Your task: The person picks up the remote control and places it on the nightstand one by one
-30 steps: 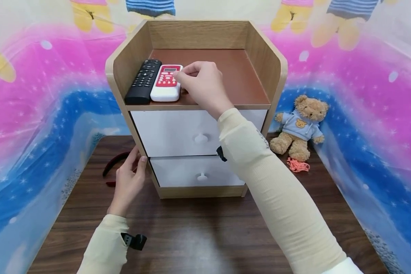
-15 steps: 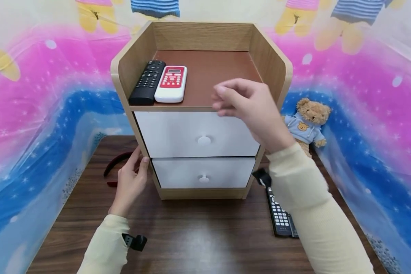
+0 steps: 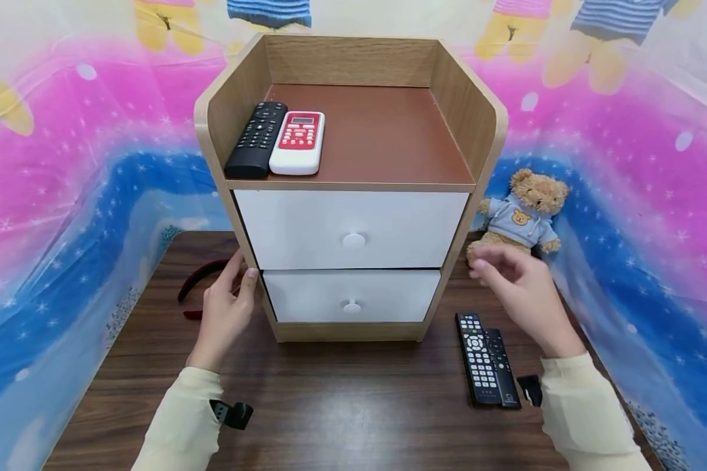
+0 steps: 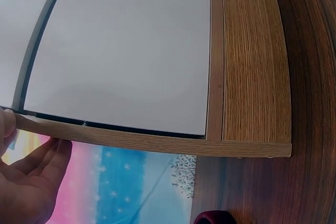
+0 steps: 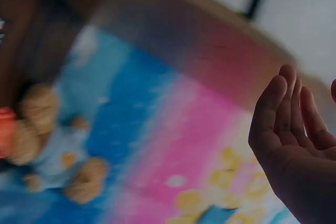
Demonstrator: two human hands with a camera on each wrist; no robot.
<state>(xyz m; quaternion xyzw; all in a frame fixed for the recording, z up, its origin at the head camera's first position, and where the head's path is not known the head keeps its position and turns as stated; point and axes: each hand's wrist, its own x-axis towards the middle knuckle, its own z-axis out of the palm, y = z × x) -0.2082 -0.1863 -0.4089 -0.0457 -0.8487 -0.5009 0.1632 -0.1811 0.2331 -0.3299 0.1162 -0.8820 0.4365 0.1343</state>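
Observation:
A small wooden drawer cabinet (image 3: 353, 332) with two white drawers stands on the dark wooden surface. My left hand (image 3: 226, 314) holds its left side edge, thumb at the front edge and fingers along the outer side; the left wrist view shows these fingers (image 4: 44, 158) against the side panel. On the cabinet's brown top, a white remote control (image 3: 296, 160) with a red keypad lies beside a black remote control (image 3: 256, 144). My right hand (image 3: 527, 294) holds nothing, fingers loosely bent, in front of the teddy bear (image 3: 524, 209) and above two black remotes (image 3: 480, 366).
The teddy bear in a blue hoodie sits against the printed cloth wall (image 3: 636, 196) at the right. Left of the cabinet lies a dark red curved band (image 3: 197, 278), partly behind my left hand. Both drawers (image 3: 353, 222) are closed.
My right hand has left the white remote and moved right and down, off the cabinet top. The two black remotes on the lower surface have come into view. My left hand stays at the cabinet's edge.

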